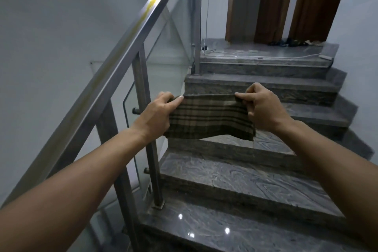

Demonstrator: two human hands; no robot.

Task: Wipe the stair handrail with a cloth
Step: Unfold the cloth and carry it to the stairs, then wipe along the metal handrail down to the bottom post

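Note:
A brown and tan checked cloth (208, 119) hangs stretched flat in front of me, above the steps. My left hand (157, 114) pinches its upper left corner and my right hand (263, 108) pinches its upper right corner. The steel stair handrail (114, 73) slopes up from lower left to the top middle, to the left of both hands. The cloth does not touch the rail; my left hand is a little to the right of it, in front of a rail post (143, 88).
Grey polished stone steps (245, 178) rise ahead to a landing (266, 51) with cables, shoes and brown doors (274, 2). Glass panels (169, 57) fill the railing below the rail. White walls stand left and right.

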